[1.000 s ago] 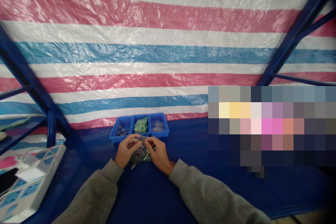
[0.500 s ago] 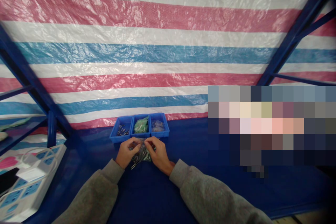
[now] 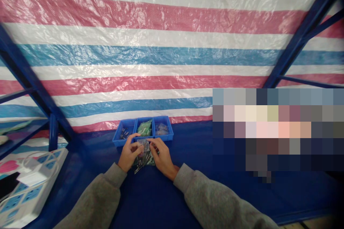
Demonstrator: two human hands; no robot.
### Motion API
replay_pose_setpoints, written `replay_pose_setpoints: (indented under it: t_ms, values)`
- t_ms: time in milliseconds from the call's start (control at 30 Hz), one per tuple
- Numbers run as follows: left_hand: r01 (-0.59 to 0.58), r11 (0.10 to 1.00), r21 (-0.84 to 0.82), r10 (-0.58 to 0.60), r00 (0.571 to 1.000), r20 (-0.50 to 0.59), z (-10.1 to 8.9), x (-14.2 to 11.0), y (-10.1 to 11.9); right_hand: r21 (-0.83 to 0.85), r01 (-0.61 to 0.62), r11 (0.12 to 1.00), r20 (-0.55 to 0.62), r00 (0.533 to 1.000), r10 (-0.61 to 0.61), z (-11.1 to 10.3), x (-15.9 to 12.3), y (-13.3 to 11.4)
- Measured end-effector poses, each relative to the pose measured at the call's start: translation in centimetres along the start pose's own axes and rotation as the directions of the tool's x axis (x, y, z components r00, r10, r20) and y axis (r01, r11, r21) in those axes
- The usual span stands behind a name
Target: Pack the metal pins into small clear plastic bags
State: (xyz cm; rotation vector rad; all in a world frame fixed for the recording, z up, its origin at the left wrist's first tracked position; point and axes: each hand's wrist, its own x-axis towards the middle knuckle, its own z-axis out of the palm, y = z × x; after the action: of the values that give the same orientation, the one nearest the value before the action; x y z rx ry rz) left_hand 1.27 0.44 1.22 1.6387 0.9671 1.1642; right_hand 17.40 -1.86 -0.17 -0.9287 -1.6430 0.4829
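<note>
Spanning the width behind the blue table (image 3: 156,207), a striped sheet (image 3: 172,55) of red, white and blue forms the backdrop. At far left lies a white power strip (image 3: 44,195) with blue socket faces, a pale cable (image 3: 57,164) looping over it. Next comes the left blue bin (image 3: 130,125), holding thin dark pieces (image 3: 124,133). Just in front of it, the left hand (image 3: 130,152) pinches a small clear bag (image 3: 144,144) by its left side, thumb against the plastic and index finger lifted away. The bag hangs over a loose pile (image 3: 142,162) of slim dark and shiny pieces on the table, in front of the middle bin (image 3: 145,118), which holds a green bundle (image 3: 145,128). On the bag's other side, the right hand (image 3: 161,154) has its fingers curled close together; whether they grip it cannot be told. The right bin (image 3: 164,137) contains crumpled clear plastic (image 3: 161,128).
</note>
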Motion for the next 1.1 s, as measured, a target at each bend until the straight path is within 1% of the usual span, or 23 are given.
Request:
replay_pose_setpoints:
  t_ms: [67, 133, 200, 267, 333, 433, 533, 633, 733, 900, 1000, 1100]
  values:
    - [0.028, 0.998, -0.059, -0.026, 0.999, 0.030, 0.1, 0.0, 0.2, -0.006, 0.006, 1.000, 0.020, 1.000, -0.006, 0.0, 0.0, 0.1]
    - [0.050, 0.994, -0.099, -0.045, 0.997, 0.055, 0.2, -0.1, 0.4, -0.015, 0.001, 1.000, 0.014, 1.000, -0.001, 0.1, -0.1, 0.2]
    - [0.059, 0.991, -0.116, -0.050, 0.996, 0.071, 0.1, -0.1, 0.4, -0.022, -0.007, 1.000, 0.001, 1.000, 0.007, 0.2, -0.1, 0.2]
    - [0.054, 0.994, -0.099, -0.047, 0.996, 0.081, 0.1, -0.1, 0.3, -0.019, -0.010, 1.000, -0.008, 1.000, 0.010, 0.2, 0.0, 0.2]
    - [0.029, 0.999, -0.040, -0.026, 0.997, 0.070, 0.0, -0.1, 0.3, -0.005, -0.010, 1.000, -0.023, 1.000, 0.010, 0.2, 0.1, 0.1]
    - [-0.055, 0.991, 0.121, 0.051, 0.998, 0.033, -0.1, -0.2, 0.3, 0.018, -0.021, 1.000, -0.058, 0.998, 0.022, 0.1, 0.1, 0.1]
    - [-0.149, 0.942, 0.301, 0.158, 0.987, -0.007, -0.3, -0.2, 0.4, 0.022, -0.055, 0.998, -0.054, 0.997, 0.056, 0.2, 0.0, 0.3]
    - [-0.193, 0.900, 0.390, 0.217, 0.976, -0.017, -0.3, -0.1, 0.1, -0.006, -0.074, 0.997, -0.047, 0.996, 0.074, 0.3, -0.1, 0.7]
    - [-0.181, 0.909, 0.375, 0.204, 0.979, -0.021, -0.3, 0.0, -0.4, -0.022, -0.065, 0.998, -0.067, 0.996, 0.064, 0.4, -0.2, 0.9]
    - [-0.103, 0.931, 0.350, 0.107, 0.994, 0.010, -0.2, -0.2, -0.9, -0.005, -0.040, 0.999, -0.055, 0.998, 0.040, 0.3, -0.1, 0.7]
    - [-0.096, 0.921, 0.377, 0.101, 0.995, 0.006, -0.2, -0.3, -0.9, -0.002, -0.036, 0.999, -0.044, 0.998, 0.036, 0.2, 0.0, 0.6]
    - [-0.096, 0.928, 0.361, 0.113, 0.993, -0.026, -0.3, -0.2, -0.9, -0.009, -0.043, 0.999, -0.025, 0.999, 0.042, 0.2, 0.0, 0.6]
